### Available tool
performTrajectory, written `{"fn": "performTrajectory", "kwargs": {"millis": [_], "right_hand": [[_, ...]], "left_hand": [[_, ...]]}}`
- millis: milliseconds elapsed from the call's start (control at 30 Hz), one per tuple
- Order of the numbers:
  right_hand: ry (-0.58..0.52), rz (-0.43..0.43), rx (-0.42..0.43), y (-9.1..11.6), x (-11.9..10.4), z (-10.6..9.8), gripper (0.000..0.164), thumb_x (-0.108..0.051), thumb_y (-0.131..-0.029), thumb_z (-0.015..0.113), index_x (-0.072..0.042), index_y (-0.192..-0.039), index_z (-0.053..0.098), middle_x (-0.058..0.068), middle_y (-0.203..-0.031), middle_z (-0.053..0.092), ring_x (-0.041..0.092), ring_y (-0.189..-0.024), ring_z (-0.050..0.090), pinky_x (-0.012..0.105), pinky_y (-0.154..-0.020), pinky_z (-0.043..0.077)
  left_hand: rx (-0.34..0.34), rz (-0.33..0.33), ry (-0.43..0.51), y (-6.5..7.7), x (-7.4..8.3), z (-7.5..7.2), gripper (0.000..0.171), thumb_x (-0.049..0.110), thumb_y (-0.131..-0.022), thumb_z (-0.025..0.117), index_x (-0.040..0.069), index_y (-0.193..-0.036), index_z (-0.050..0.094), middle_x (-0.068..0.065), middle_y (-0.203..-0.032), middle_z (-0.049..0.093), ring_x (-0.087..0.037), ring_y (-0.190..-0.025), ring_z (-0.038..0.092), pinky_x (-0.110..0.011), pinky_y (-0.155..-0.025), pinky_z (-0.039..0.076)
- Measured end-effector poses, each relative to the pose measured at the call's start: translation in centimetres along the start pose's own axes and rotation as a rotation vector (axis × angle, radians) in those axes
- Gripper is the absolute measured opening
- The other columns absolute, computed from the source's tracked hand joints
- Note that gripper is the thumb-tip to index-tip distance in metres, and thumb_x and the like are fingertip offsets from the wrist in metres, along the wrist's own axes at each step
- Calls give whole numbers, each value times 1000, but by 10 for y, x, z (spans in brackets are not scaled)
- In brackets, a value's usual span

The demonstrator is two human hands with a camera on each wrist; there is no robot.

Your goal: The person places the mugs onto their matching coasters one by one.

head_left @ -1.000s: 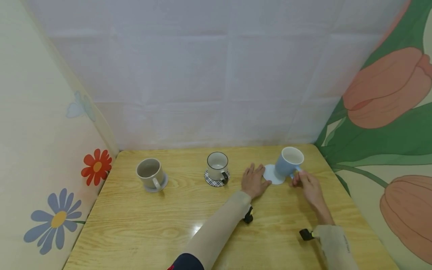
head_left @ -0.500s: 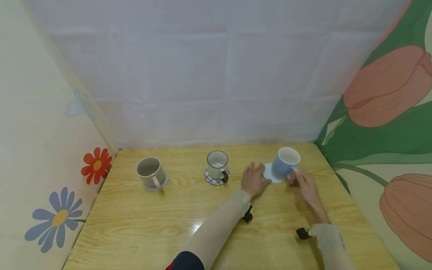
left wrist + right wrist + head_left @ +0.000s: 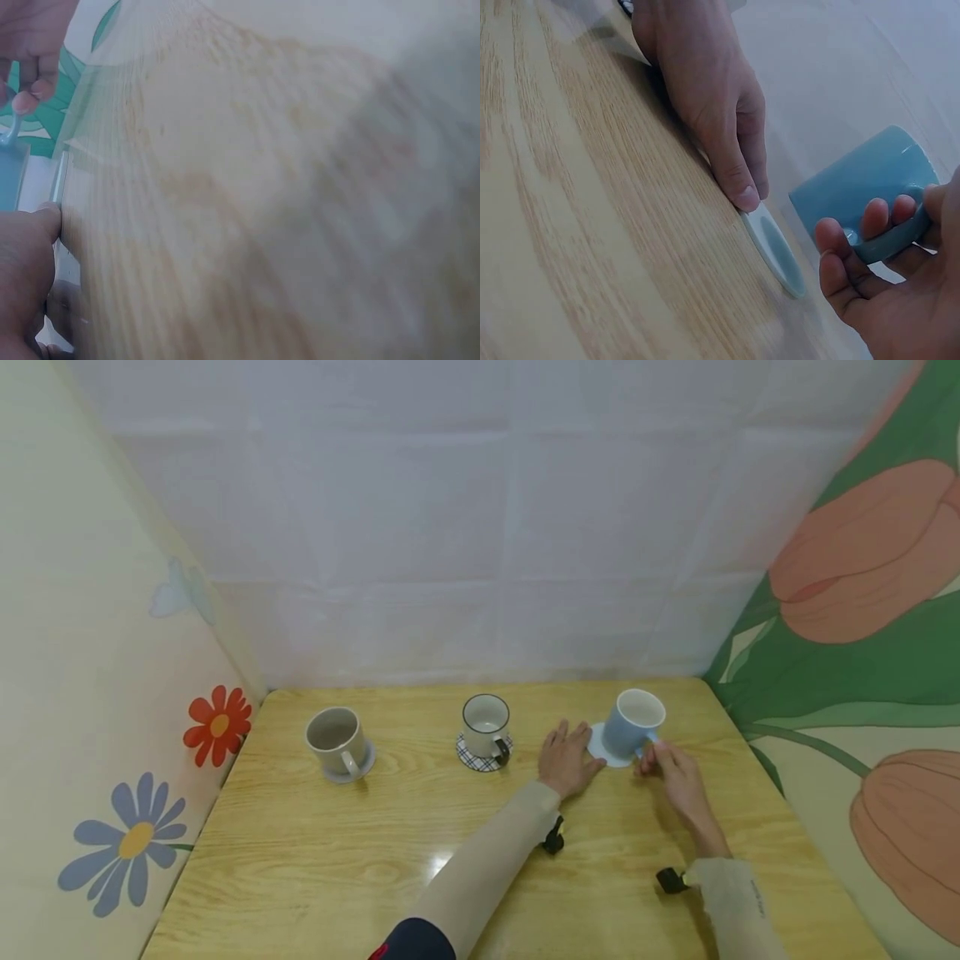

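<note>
A light blue mug (image 3: 633, 723) is above a pale round coaster (image 3: 600, 747) at the right of the table. My right hand (image 3: 677, 775) grips the mug's handle, with its fingers curled through and around it. In the right wrist view, a narrow gap shows between the mug (image 3: 866, 187) and the coaster (image 3: 776, 251). My left hand (image 3: 566, 766) rests on the table with fingers spread, to the left of the coaster. Its thumb (image 3: 739, 187) touches the coaster's edge in the right wrist view.
On the wooden table (image 3: 375, 860), a white mug with a black rim (image 3: 483, 727) stands on a checked coaster (image 3: 474, 764). Farther left, a grey-beige mug (image 3: 333, 739) sits on a grey coaster (image 3: 366, 766). A white cloth (image 3: 450, 527) hangs behind the table.
My right hand has carried the blue mug a little to the left, over the coaster; in the last half second it has barely moved. My left hand has stayed in place.
</note>
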State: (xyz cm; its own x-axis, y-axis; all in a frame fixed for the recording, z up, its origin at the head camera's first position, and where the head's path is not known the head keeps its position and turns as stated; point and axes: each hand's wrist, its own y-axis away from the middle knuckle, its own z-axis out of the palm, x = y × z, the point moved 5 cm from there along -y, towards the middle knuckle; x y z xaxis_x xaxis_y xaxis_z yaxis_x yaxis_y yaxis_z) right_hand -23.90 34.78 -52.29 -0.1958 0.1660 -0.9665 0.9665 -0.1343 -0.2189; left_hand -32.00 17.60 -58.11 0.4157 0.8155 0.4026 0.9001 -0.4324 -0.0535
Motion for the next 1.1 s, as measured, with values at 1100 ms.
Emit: {"fn": "performTrajectory", "kwargs": {"millis": [1100], "right_hand": [[-27, -3, -64, 1, 7, 7, 51, -19, -118, 39, 27, -98, 47, 10, -86, 67, 12, -79, 71, 24, -77, 63]], "left_hand": [[46, 15, -26, 0, -2, 4, 70, 60, -104, 60, 26, -163, 44, 9, -172, 37, -26, -164, 26, -42, -135, 19]]}}
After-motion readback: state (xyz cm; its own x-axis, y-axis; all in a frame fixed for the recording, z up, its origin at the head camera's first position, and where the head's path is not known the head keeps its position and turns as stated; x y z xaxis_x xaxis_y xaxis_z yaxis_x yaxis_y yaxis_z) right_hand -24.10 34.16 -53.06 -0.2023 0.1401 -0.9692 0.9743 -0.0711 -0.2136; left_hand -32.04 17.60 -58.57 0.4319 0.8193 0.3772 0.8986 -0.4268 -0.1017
